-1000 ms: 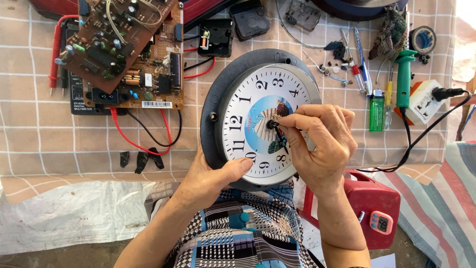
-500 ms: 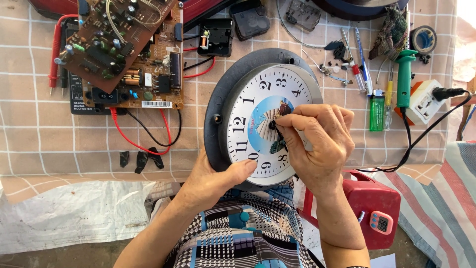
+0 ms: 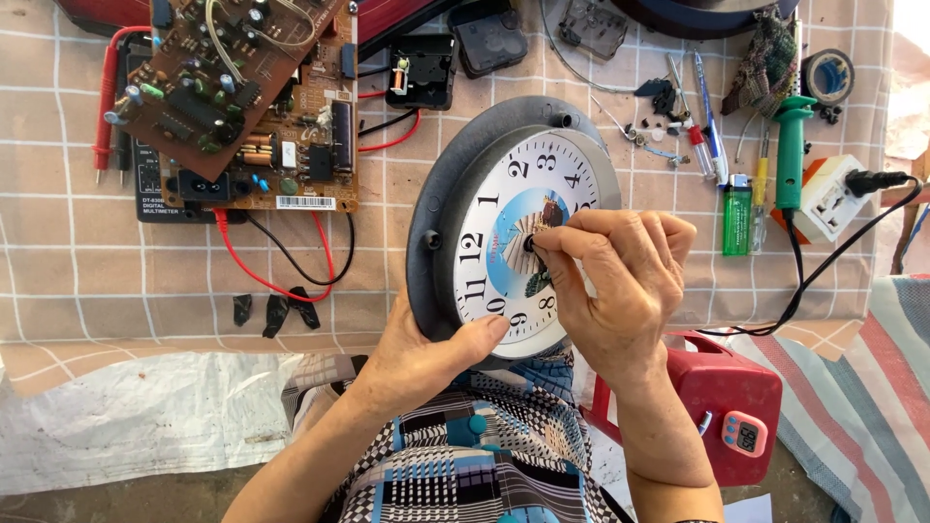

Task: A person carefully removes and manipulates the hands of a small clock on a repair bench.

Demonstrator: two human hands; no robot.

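Checked beige cloth covers the desk, and a crumpled white plastic sheet (image 3: 116, 426) hangs off its near edge on the left. Nearest me, my left hand (image 3: 426, 353) cups the lower rim of the round wall clock (image 3: 484, 228), thumb lying across the white dial by the bottom numerals, so the clock is propped at the near edge of the desk, tilted up toward me. My right hand (image 3: 620, 291) is closed in a pinch at the dial's centre; thumb and forefinger are shut on something small at the hub (image 3: 530, 244), though I cannot tell whether it is a hand, a nut or the shaft itself. No clock hands are clearly visible on the dial, so I judge the face work is midway: the dial sits in its grey frame, and I see no front cover on it. Just right of my wrist stands a red plastic box (image 3: 727, 407) with a small pink timer. Farther back on the left lies a brown circuit board (image 3: 242, 97) over a black multimeter with red leads (image 3: 291, 276). Toward the far right edge are a green lighter (image 3: 736, 215), a green-handled soldering iron (image 3: 791, 155), a white power socket (image 3: 833, 199) and loose small screws.
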